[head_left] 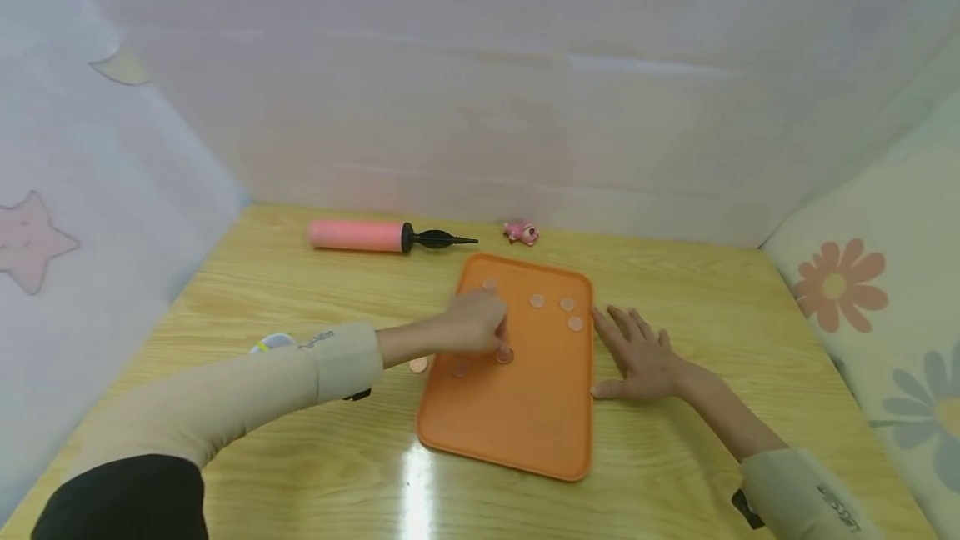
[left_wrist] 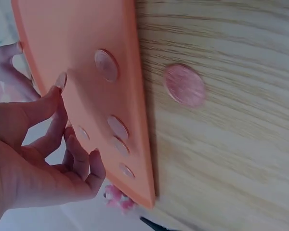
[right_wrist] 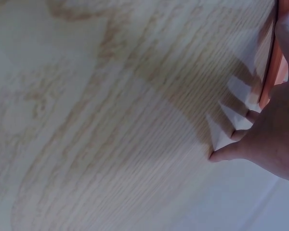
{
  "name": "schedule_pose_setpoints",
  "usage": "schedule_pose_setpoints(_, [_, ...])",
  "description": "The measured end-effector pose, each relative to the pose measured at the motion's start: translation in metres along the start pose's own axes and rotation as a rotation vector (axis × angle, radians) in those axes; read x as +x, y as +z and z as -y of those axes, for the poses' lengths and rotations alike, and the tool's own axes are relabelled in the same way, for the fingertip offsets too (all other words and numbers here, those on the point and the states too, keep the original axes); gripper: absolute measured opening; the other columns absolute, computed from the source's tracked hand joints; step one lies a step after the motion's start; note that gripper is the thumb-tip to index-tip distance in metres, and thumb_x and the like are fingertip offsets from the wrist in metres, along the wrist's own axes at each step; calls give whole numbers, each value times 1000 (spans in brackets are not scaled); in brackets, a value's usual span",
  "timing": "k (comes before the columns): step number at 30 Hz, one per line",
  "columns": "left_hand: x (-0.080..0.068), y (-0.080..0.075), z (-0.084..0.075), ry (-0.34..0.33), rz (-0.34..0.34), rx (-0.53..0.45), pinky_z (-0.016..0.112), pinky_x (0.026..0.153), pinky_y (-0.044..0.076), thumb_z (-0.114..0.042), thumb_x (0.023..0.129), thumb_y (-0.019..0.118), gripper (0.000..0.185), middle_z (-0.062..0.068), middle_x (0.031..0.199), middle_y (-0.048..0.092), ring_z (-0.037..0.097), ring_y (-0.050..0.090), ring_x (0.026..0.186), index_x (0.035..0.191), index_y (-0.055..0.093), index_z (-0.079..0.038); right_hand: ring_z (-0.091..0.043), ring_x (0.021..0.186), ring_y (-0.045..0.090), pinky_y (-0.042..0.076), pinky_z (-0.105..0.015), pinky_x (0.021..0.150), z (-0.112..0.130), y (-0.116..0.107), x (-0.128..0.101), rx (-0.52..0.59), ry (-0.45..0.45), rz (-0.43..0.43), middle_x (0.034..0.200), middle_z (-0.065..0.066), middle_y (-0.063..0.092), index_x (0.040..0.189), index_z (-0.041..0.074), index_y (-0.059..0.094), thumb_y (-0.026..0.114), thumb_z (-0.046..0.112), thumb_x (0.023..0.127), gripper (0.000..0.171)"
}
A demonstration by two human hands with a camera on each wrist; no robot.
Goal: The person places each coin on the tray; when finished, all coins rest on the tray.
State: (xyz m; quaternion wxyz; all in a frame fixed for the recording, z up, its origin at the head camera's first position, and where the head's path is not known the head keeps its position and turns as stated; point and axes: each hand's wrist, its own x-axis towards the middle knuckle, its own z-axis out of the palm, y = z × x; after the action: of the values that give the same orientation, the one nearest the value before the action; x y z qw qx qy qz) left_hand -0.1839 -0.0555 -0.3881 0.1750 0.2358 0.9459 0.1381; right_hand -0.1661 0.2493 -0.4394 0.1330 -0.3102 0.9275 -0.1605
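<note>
My left hand (head_left: pixel 472 323) reaches over an orange tray (head_left: pixel 525 423) and pinches a copper-coloured coin (left_wrist: pixel 61 82) between thumb and index finger, close to the tray's surface. Several similar coins (head_left: pixel 537 301) lie flat and scattered in the tray. One more coin (left_wrist: pixel 184 85) is on the table just outside the tray's left edge. On the other side, my right hand (head_left: pixel 641 361) has its fingers spread, touching the tray's right rim and resting on the table. In the right wrist view, its thumb lies against the rim.
A pink hand pump (head_left: pixel 360 236) with a black nozzle lies behind the tray at the left. Beside it is a small pink figurine (head_left: pixel 521 232). A round, pale object (head_left: pixel 273 342) is partly hidden by my left sleeve. Fabric walls border the wooden table (head_left: pixel 300 457).
</note>
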Motion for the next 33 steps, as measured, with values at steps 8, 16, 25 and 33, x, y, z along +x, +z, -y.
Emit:
schedule_pose_setpoints(8, [23,17,-12,-7,-12,-11,26,48,41,-29,84,78,25,-8,74,59,10,53,61,62,71,-18,-62,135,5,12,-86,87,1,-1,2,-9,2,2,154,-31,8,156,9,6,69,57,83,108])
schedule_pose_setpoints(16, [17,26,-13,48,-112,-51,31,60,44,-35,87,75,26,-1,81,51,14,47,75,70,68,-16,-61,136,7,14,-86,87,-10,-6,-5,-52,21,16,154,-31,10,156,10,6,68,59,83,108])
schedule_pose_setpoints(25, [-83,45,36,139,-397,174,47,78,51,-13,89,71,12,13,106,62,31,59,99,99,71,-6,-64,133,11,17,-86,86,-12,-5,-15,-41,0,15,153,-32,13,156,8,9,69,55,84,105])
schedule_pose_setpoints(33, [-180,106,60,94,-414,249,59,99,39,-35,103,46,55,29,147,36,43,39,133,138,47,7,-65,132,12,19,-86,85,-12,-9,-11,-88,-21,17,153,-33,13,156,8,7,67,56,85,104])
